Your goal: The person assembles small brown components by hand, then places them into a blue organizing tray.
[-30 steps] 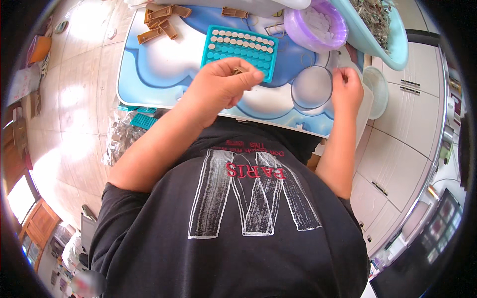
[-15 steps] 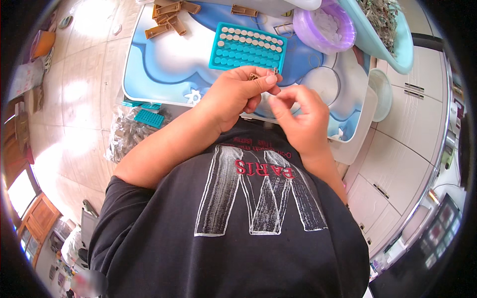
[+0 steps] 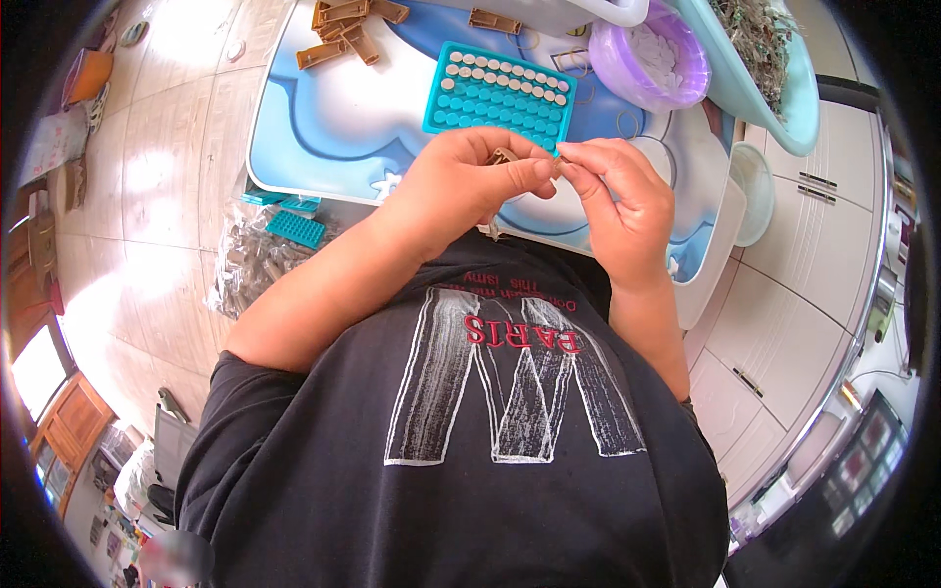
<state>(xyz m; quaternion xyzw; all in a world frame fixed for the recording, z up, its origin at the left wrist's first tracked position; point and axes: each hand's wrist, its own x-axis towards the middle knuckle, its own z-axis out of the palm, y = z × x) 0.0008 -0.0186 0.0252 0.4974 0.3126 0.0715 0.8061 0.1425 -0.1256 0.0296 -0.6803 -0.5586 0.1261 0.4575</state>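
Note:
My left hand (image 3: 470, 184) is closed around a small brown plastic piece (image 3: 503, 156), most of which its fingers cover. At the tip of my left thumb, the fingers of my right hand (image 3: 629, 206) are pinched together. Whatever lies between those right fingertips is too small to make out. Just beyond both hands lies a teal tray (image 3: 430, 116) with rows of round pockets. White discs (image 3: 490, 75) fill its far rows and one pocket in the row below; the nearer pockets show teal.
Several brown plastic pieces (image 3: 343, 34) lie heaped at the table's (image 3: 319, 157) far left, with another brown piece (image 3: 495, 21) farther right. A purple bowl (image 3: 699, 78) holds white pieces. Beside it stands a pale green basin (image 3: 799, 108). A clear bag (image 3: 240, 265) sits left of the table.
My right hand has moved up and slightly right, and its fingertips now meet beside my left thumb. The left hand keeps its hold on the brown piece. The whole view has shifted slightly.

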